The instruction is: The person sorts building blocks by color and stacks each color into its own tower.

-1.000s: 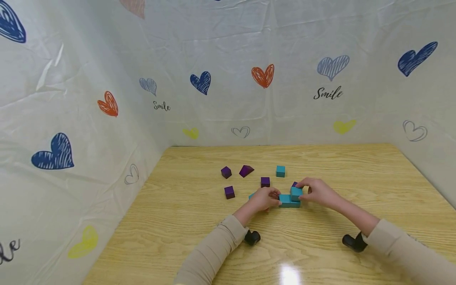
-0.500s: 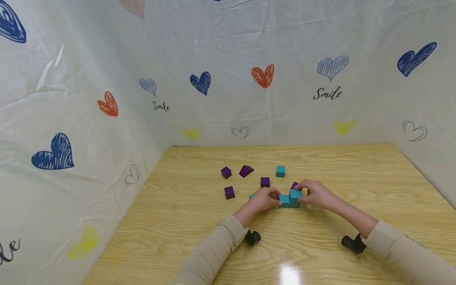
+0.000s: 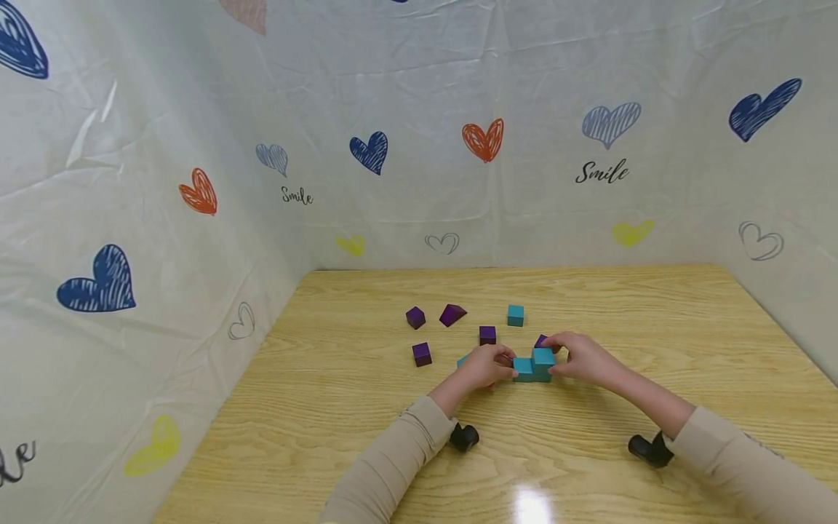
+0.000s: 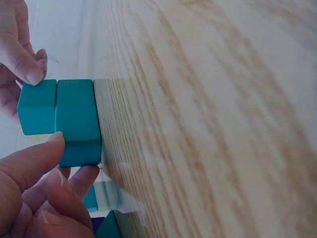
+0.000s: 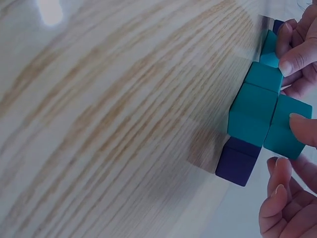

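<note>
Two teal cubes stand side by side on the table, and a third teal cube [image 3: 543, 356] sits on the right one. My right hand [image 3: 579, 356] pinches that upper cube between thumb and fingers, seen close in the right wrist view. With thumb and fingers, my left hand [image 3: 486, 366] grips the lower left cube [image 3: 522, 370] at its outer end. The lower right cube [image 5: 251, 115] touches its neighbour. A purple block [image 5: 238, 161] stands close behind the stack. Another teal piece [image 3: 462, 359] is mostly hidden behind my left hand.
Farther back lie a teal cube [image 3: 516, 315], a purple cube [image 3: 487, 335] and a pointed purple block [image 3: 452, 314]. Two more purple blocks, one upper [image 3: 415, 317] and one nearer [image 3: 422, 354], lie to the left. A heart-printed sheet [image 3: 419, 196] hangs behind the wooden table [image 3: 366, 407].
My right hand has lowered the upper cube slightly and squared it on the lower right cube; in the last half second it hardly moves. My left hand has stayed in place.
</note>
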Available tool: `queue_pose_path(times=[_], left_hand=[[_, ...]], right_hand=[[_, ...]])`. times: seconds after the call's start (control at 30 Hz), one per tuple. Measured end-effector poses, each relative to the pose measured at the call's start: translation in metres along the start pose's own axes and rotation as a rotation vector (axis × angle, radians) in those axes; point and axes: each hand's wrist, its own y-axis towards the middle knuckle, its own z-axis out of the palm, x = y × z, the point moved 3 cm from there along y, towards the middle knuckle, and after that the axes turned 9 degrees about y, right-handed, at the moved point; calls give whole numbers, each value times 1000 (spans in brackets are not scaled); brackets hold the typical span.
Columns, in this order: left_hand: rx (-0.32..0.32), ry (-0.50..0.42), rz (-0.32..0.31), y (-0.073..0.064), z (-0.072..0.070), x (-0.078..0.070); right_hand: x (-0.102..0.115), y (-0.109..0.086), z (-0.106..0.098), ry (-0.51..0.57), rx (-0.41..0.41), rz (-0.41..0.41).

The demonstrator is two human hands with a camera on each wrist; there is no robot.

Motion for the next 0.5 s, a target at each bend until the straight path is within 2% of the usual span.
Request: queue_pose_path(times=[0.23, 0.5], left_hand=[[-1, -3, 2, 1, 1, 0], [2, -4, 0, -1, 0, 0]], right_hand=[[-4, -4, 3, -13, 6, 97], [-10, -4, 7, 41, 35, 139]])
